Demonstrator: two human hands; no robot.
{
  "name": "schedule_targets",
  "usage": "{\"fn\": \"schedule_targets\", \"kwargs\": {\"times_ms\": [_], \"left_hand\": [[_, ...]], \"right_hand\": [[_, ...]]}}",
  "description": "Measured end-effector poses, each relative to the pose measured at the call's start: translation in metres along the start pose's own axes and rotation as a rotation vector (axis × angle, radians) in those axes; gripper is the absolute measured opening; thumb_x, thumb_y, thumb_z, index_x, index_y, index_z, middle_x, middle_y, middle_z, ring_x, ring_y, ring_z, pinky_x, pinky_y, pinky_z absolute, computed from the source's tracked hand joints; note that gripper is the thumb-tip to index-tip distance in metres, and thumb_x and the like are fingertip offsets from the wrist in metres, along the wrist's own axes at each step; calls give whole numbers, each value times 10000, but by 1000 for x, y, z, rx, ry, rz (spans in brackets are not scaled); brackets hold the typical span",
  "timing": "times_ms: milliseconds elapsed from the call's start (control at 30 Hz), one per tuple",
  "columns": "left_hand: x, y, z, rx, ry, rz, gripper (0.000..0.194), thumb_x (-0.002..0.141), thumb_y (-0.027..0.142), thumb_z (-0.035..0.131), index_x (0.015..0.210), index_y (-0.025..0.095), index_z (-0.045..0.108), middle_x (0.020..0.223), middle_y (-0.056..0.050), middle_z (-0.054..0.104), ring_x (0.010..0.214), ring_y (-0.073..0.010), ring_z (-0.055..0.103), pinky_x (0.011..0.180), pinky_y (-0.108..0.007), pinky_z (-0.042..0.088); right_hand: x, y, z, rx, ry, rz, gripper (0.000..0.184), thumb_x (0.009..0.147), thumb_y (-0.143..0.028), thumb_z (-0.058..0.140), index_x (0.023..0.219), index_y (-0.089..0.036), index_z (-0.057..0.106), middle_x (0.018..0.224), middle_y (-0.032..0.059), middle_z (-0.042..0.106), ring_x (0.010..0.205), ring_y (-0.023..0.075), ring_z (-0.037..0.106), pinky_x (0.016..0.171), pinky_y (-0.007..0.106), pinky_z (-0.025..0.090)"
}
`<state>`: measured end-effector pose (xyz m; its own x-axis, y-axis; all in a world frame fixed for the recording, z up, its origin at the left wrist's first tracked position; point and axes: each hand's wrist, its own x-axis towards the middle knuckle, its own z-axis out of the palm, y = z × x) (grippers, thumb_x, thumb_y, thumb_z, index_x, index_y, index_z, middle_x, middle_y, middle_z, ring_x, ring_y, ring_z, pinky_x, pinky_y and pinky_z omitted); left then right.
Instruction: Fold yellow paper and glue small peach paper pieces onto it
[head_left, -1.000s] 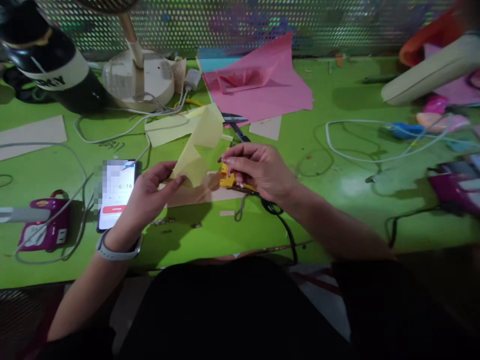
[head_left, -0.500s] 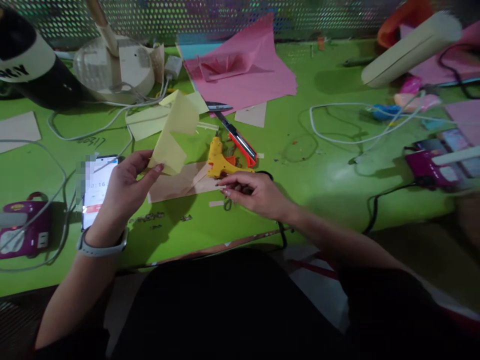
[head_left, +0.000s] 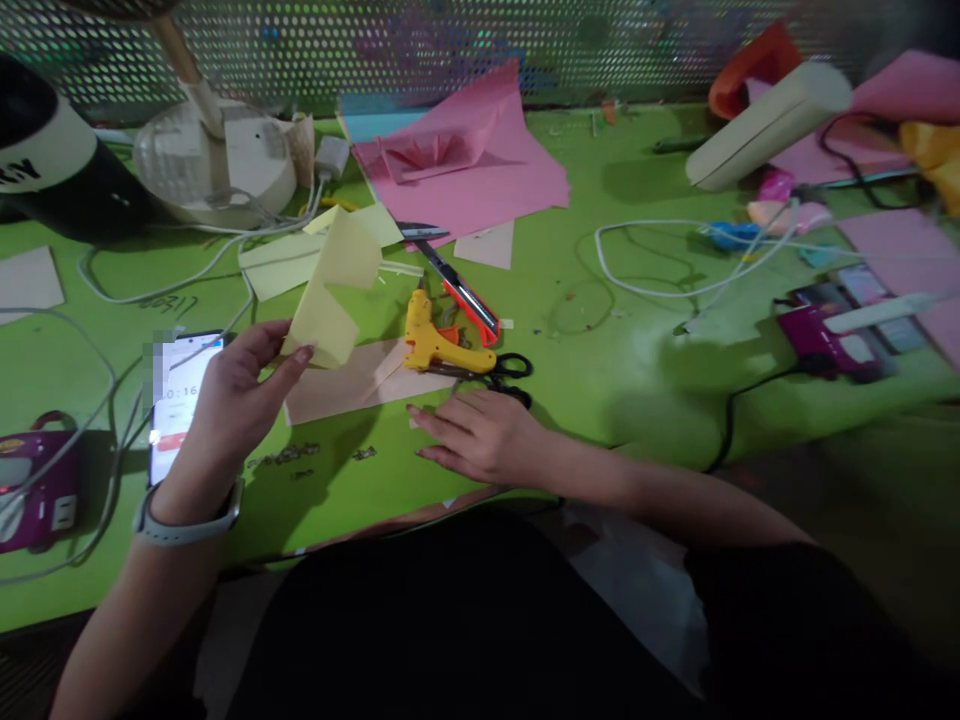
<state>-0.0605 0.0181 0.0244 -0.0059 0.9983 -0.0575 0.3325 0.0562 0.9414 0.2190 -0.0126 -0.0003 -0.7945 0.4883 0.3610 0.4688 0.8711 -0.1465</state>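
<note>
The folded paper (head_left: 321,300) is pale yellow, the table (head_left: 570,390) bright green. The glue gun (head_left: 424,342) is yellow with an orange trigger (head_left: 450,335), the cutter (head_left: 480,318) red-orange and black, the scissor handles (head_left: 514,377) black. One sheet (head_left: 517,180) is pink, the wristband (head_left: 187,530) pale grey, the bottle (head_left: 112,195) black with a white band (head_left: 45,160). Round holes pattern the back panel (head_left: 480,40).

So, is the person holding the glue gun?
No: the glue gun lies just beyond the right hand, ungrasped, while the left hand pinches the yellow paper.
</note>
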Motion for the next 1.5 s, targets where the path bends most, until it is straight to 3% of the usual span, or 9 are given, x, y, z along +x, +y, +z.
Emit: {"fn": "schedule_targets", "kwargs": {"times_ms": [100, 300, 433, 533, 667, 1100, 1200, 1333, 1500], "left_hand": [[-1, 3, -1, -24, -29, -25, 354, 848, 319, 700, 1171, 180, 654, 1095, -55, 733, 904, -181, 678, 783, -292, 568], [-2, 7, 3, -94, 5, -48, 357, 823, 302, 739, 1151, 181, 666, 1089, -42, 731, 911, -167, 665, 841, -298, 559], [-1, 7, 4, -69, -8, -50, 368, 831, 311, 730, 1163, 171, 656, 1087, -43, 729, 907, -181, 663, 842, -331, 565], [0, 4, 3, -72, -22, -35, 338, 850, 305, 710, 1155, 171, 651, 1069, -36, 729, 924, -182, 666, 845, -319, 557], [0, 0, 2, -79, -17, -24, 340, 843, 303, 710, 1149, 165, 656, 1061, -62, 724, 931, -198, 674, 847, -327, 557], [0, -5, 3, -105, 18, -13, 315, 801, 334, 728, 1088, 210, 694, 1006, -57, 735, 886, -211, 693, 755, -313, 591], [-1, -5, 3, -123, 5, -23, 311, 805, 322, 727, 1090, 205, 695, 1000, -61, 736, 921, -215, 692, 783, -318, 587], [-2, -4, 3, -173, -49, -59, 305, 821, 331, 716, 1100, 210, 694, 1018, -69, 737, 876, -199, 700, 729, -298, 587], [-3, -2, 2, -168, -64, -73, 359, 826, 348, 712, 1139, 177, 676, 1062, -91, 732, 932, -203, 693, 773, -290, 571]], "right_hand": [[-1, 9, -7, 34, -29, 66, 335, 947, -362, 530, 1125, -135, 699, 803, 88, 686, 729, 198, 617, 616, 340, 492], [-20, 38, -33, 67, 69, 498, 289, 926, -369, 551, 1121, -238, 719, 891, 82, 676, 784, 220, 604, 704, 392, 507], [-13, 31, -27, 34, -1, 345, 334, 928, -397, 553, 1186, -229, 682, 1107, 101, 681, 1010, 269, 617, 872, 448, 501], [2, 20, -11, -48, -74, 162, 386, 938, -465, 528, 1226, -233, 639, 1340, 87, 604, 1253, 280, 520, 1039, 474, 422], [16, 15, 5, -92, -70, 47, 504, 932, -548, 497, 1292, -203, 575, 1472, 105, 486, 1385, 277, 397, 1120, 495, 338], [14, 18, 17, 30, -94, 72, 714, 844, -693, 517, 1356, -196, 536, 1488, 133, 456, 1410, 319, 358, 1155, 558, 253], [15, 20, 9, 101, 3, 132, 609, 860, -605, 573, 1344, -235, 557, 1476, 103, 481, 1392, 318, 378, 1151, 575, 261], [21, 22, -7, 314, 174, 220, 352, 904, -384, 602, 1222, -247, 656, 1378, 92, 575, 1338, 285, 442, 1093, 529, 386], [36, 23, -14, 594, 222, 399, 158, 881, -255, 637, 1014, -265, 722, 1180, 66, 678, 1215, 249, 556, 1053, 517, 445]]}}
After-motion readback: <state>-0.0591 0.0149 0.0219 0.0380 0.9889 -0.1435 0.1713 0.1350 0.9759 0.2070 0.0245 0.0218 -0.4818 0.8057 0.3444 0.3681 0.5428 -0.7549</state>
